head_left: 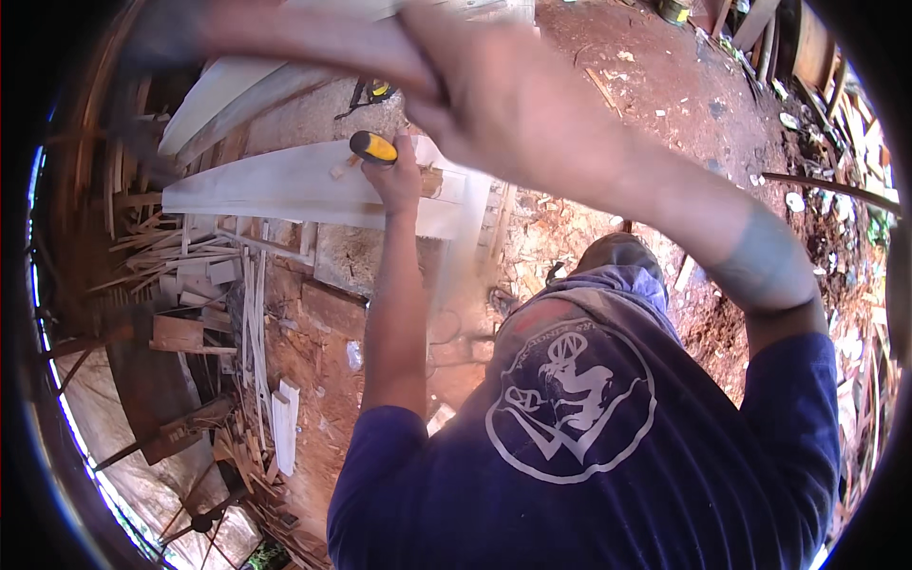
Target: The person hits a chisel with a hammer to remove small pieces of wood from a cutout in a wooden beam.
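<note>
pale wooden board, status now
Left hand grips yellow-and-black tool handle. Right hand raised, gripping blurred brown handle. Pale wooden board below, tan wood chip on it.

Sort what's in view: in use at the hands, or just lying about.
In use:
blurred hammer-like tool, right hand
yellow-and-black handle, left hand
pale board beneath

Apparently lying about:
thin wood strips
pale offcut
yellow container

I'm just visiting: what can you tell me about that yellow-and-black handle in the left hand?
The yellow-and-black handle looks short, thick and rounded, perhaps plastic, with a dark end and a bright yellow side. The person's left hand grips it above a pale wooden board, dark end toward the picture's left. Any blade or tip is hidden, so I can't tell whether it touches the board.
</note>
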The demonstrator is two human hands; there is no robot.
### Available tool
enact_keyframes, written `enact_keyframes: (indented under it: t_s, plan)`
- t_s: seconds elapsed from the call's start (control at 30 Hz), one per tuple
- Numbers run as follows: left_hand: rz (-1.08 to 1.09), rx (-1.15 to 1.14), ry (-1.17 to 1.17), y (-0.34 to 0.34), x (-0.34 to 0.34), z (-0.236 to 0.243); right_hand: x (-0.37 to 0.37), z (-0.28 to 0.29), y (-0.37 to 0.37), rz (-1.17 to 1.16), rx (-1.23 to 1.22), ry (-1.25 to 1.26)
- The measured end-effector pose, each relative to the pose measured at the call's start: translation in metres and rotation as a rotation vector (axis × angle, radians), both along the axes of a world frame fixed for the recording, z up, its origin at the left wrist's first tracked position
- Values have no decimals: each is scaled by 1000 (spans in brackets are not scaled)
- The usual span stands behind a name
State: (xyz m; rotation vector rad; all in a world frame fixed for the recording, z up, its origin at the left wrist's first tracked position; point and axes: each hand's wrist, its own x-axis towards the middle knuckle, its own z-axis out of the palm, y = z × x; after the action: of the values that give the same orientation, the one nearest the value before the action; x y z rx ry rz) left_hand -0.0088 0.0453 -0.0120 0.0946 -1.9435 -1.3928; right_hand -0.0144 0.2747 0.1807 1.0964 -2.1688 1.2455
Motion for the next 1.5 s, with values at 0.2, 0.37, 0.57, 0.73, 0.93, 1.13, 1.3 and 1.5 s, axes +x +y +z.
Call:
enact_keyframes:
  t_s: [0.2, 0.37, 0.57, 0.73, 0.93, 1.13, 1.3, 1.5]
  plan:
    - [-21, 82, -224, -29, -2, -24, -15, -20, 10, 25, 506, -133]
    - [-69, 93, -287, -37, 7, -19, 9, 111, 30, 32, 267, -229]
    - [15, 20, -153, -45, -2, -37, -11, -63, 7, 102, 612, -276]
    - [-101, 129, -318, -30, 6, -11, -23, -57, 26, 28, 447, -324]
    - [-6, 40, -219, -14, 65, -21, 5, -91, 71, -31, 186, -661]
    - [6, 106, -94, -14, 36, 12, 6, -90, 71, -72, 226, -686]
    - [-124, 184, -131, -18, 18, 24, 8, -85, 61, -41, 233, -716]
    - [-123, 237, -160, -21, 13, 5, 10, -78, 53, 38, 252, -775]
